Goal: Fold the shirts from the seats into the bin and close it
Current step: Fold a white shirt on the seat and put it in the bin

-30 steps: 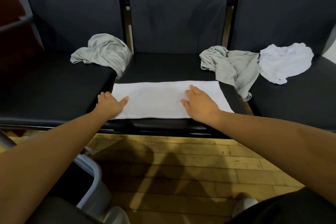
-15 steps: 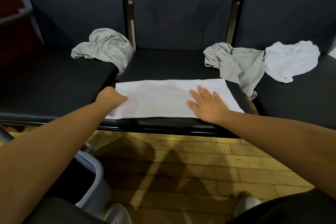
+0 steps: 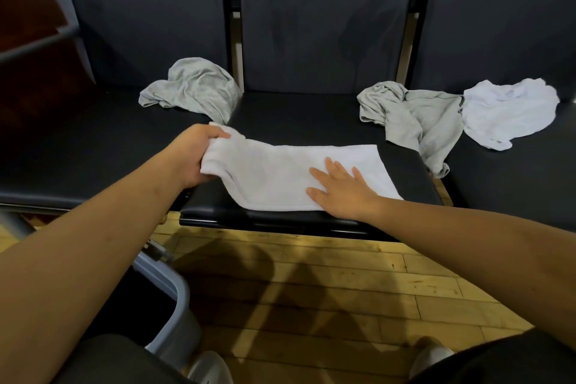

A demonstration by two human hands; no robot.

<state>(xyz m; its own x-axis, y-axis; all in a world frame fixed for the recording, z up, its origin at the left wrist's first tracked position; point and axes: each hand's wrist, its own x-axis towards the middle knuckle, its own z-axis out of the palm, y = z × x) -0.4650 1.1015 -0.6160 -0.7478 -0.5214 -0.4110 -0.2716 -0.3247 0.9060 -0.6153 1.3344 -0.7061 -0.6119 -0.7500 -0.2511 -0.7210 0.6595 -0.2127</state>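
Note:
A white shirt (image 3: 290, 171), folded into a long strip, lies across the front of the middle black seat (image 3: 311, 115). My left hand (image 3: 190, 156) grips its left end and has it lifted off the cushion. My right hand (image 3: 343, 190) presses flat on the strip right of its middle, fingers spread. A crumpled grey shirt (image 3: 193, 87) lies on the left seat. Another grey shirt (image 3: 411, 115) drapes between the middle and right seats, and a crumpled white shirt (image 3: 508, 109) lies on the right seat. The grey bin (image 3: 174, 315) stands on the floor at lower left, partly hidden by my left arm.
Three black seats with tall backs run across the view. A wooden plank floor (image 3: 311, 290) lies in front of them. My knees and shoes show at the bottom edge. A dark reddish piece of furniture (image 3: 28, 9) stands at the far left.
My left hand went from resting at the strip's left end to gripping it and lifting it up and rightward. My right hand slid slightly right and stays flat on the shirt.

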